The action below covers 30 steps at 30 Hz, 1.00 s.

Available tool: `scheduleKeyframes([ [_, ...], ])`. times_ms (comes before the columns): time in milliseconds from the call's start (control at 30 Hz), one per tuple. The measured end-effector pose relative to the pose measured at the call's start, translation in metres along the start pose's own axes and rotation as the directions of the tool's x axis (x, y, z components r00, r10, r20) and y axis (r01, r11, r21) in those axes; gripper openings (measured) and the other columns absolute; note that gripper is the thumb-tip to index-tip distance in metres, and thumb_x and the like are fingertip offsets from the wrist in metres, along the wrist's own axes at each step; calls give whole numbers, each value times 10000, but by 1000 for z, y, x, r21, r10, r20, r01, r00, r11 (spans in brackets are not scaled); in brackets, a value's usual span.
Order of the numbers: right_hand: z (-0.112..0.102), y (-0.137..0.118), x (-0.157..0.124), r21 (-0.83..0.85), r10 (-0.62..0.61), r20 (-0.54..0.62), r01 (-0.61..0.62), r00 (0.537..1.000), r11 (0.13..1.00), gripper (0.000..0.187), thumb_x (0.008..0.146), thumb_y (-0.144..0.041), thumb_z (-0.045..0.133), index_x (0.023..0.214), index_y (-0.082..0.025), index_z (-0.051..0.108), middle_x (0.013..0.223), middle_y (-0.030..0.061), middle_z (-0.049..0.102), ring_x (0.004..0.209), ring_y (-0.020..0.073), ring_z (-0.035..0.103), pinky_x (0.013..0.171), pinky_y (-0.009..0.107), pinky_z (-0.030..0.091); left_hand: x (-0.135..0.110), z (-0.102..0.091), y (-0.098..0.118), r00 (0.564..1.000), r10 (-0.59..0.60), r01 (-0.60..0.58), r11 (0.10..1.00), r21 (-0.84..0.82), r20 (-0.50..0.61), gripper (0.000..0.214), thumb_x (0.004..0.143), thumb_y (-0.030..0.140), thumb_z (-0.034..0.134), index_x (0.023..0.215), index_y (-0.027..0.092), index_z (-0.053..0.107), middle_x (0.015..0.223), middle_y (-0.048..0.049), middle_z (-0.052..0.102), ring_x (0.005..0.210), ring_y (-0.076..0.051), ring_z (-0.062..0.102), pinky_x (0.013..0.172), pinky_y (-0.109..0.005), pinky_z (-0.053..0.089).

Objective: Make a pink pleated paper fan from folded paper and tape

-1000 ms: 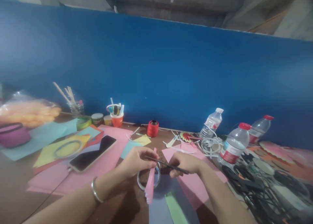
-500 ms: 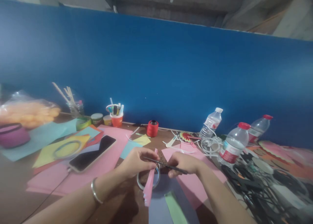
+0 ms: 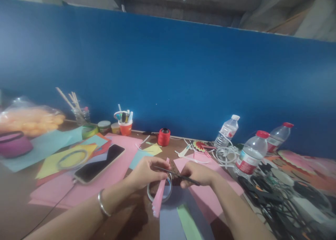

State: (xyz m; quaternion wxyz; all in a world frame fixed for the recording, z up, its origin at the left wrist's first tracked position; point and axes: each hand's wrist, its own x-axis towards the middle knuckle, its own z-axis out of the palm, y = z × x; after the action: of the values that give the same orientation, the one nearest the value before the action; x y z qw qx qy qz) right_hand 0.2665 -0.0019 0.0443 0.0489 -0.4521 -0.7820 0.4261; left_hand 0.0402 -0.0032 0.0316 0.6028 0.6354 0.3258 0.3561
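Observation:
My left hand [image 3: 150, 170] pinches a narrow folded strip of pink paper [image 3: 159, 200] near its top, with the pleated lower end hanging down. In my right hand [image 3: 196, 174] is a pair of black-handled scissors [image 3: 189, 180], seen nearly edge-on. Their thin metal blades point left and cross the strip close to my left fingertips. Whether the blades are parted cannot be made out. Behind and below the strip lies a roll of tape [image 3: 149, 192], seen as a pale ring. A grey-lilac sheet [image 3: 170, 219] with a green paper strip [image 3: 189, 221] lies below my hands.
Pink sheets [image 3: 210, 194] and a phone [image 3: 101, 163] on coloured paper flank my hands. Further back stand a red spool [image 3: 164, 137] and a cup of tools [image 3: 125, 128]. Plastic bottles [image 3: 251, 154] and tangled black cables [image 3: 270, 205] crowd the right, before a blue partition [image 3: 168, 72].
The lower end of the pink strip has swung slightly left and up. Both hands keep nearly the same place, and the scissors still cross the strip.

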Motion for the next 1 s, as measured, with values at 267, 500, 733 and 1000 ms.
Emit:
scheduleKeyframes([
  [267,0,-5,-2,17,-11,-9,11,1000,1000,498,597,-594,643,509,-131,483,440,-76,294,442,51,262,419,201,172,0,-1,1,1000,-1,1,1000,6,-14,245,604,161,710,841,122,659,845,-75,691,770,-206,650,752,-340,516],
  [500,2,-5,-1,2,-8,-20,8,1000,1000,490,589,-588,651,525,-127,501,456,-74,300,455,54,268,429,203,167,0,-1,3,1000,-7,7,1000,-5,0,241,607,158,712,840,129,659,848,-65,691,769,-197,649,750,-335,518],
  [733,4,-1,1,6,-20,-48,20,999,1000,485,583,-578,663,502,-132,490,445,-76,284,446,53,252,423,208,161,2,-1,-1,999,-4,3,1000,-17,-33,254,586,162,729,829,132,663,842,-62,693,791,-197,645,739,-314,517],
  [1000,3,-1,2,30,-81,-11,81,997,996,504,586,-597,651,506,-135,468,446,-79,291,447,51,260,423,202,173,2,0,0,1000,-18,17,996,-83,-4,238,579,147,730,809,136,668,826,-48,688,763,-177,636,734,-301,507],
])
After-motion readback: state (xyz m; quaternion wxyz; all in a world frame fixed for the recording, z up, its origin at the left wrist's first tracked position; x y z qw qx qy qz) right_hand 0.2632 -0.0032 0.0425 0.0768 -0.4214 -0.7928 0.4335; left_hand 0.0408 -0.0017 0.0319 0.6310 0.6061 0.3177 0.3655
